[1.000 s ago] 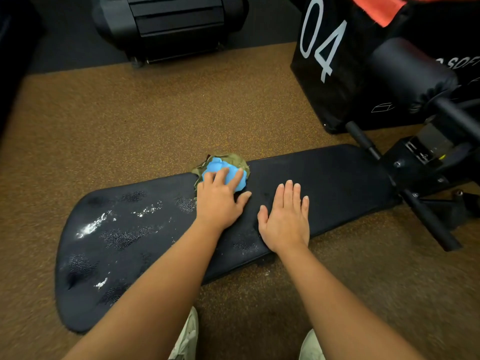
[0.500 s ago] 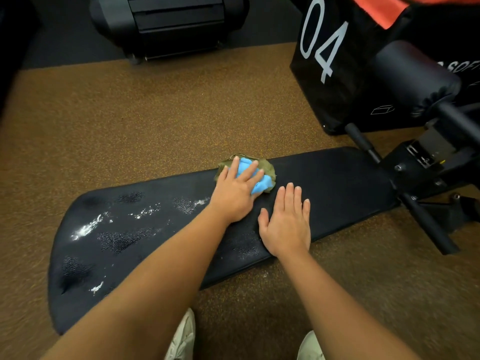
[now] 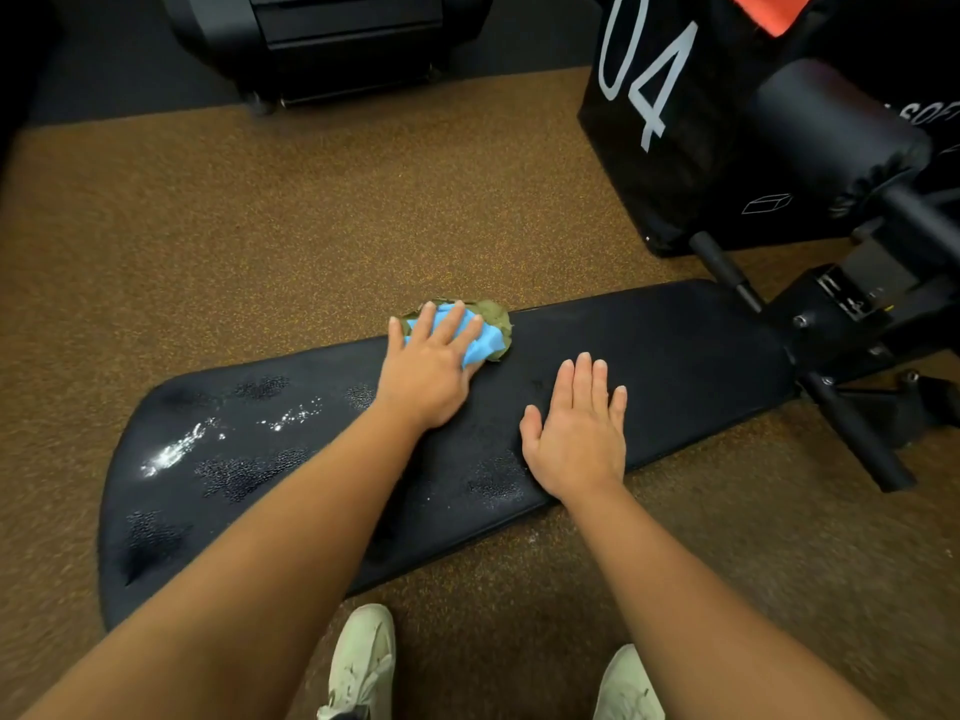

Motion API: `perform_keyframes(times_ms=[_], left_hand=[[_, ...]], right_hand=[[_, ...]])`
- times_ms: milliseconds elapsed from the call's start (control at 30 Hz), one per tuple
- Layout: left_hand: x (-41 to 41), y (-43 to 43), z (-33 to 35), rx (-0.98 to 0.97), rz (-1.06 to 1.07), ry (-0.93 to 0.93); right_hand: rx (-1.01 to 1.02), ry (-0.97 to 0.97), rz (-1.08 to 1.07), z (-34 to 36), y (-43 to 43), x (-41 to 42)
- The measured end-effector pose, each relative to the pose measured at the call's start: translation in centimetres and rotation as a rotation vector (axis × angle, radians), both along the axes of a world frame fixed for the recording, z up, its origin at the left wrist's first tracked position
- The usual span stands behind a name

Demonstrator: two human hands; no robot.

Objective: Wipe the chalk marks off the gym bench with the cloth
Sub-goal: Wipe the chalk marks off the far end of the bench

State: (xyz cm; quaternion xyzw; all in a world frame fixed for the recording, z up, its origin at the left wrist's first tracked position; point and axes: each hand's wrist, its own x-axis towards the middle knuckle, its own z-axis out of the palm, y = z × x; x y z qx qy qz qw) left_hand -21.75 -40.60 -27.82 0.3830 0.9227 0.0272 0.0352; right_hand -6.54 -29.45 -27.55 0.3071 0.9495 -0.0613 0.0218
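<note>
Your left hand (image 3: 428,374) presses flat on the cloth (image 3: 488,343), fingers spread and nearly straight over it, not curled round it. That cloth, blue and green, sits bunched at the far edge of the bench (image 3: 675,356), near its middle. Your right hand (image 3: 576,433) lies palm down on the bench near the left, fingers straight and close together, holding nothing. Both your forearms reach forward, the left crossing the bench. Chalk marks (image 3: 171,454) show white on the wide end, well apart from the cloth.
</note>
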Motion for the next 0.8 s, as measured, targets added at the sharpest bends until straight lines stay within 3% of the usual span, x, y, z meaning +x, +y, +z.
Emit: perform_keyframes(times_ms=[167,367,600,800], left_hand=[[1.3,1.7,0.0,0.03,0.201,0.015],[0.4,-1.0,-0.1,0.059,-0.229,-0.013],[0.5,1.1,-0.6,0.117,0.194,0.016],[2.2,-0.1,-0.9,0.132,-0.183,-0.012]], right_hand=[[0.008,-0.016,-0.012,0.0,0.0,0.0],[0.007,-0.026,0.0,0.1,-0.1,0.0],[0.016,-0.039,-0.007,-0.1,0.0,0.0],[0.021,-0.041,-0.001,0.1,-0.1,0.0]])
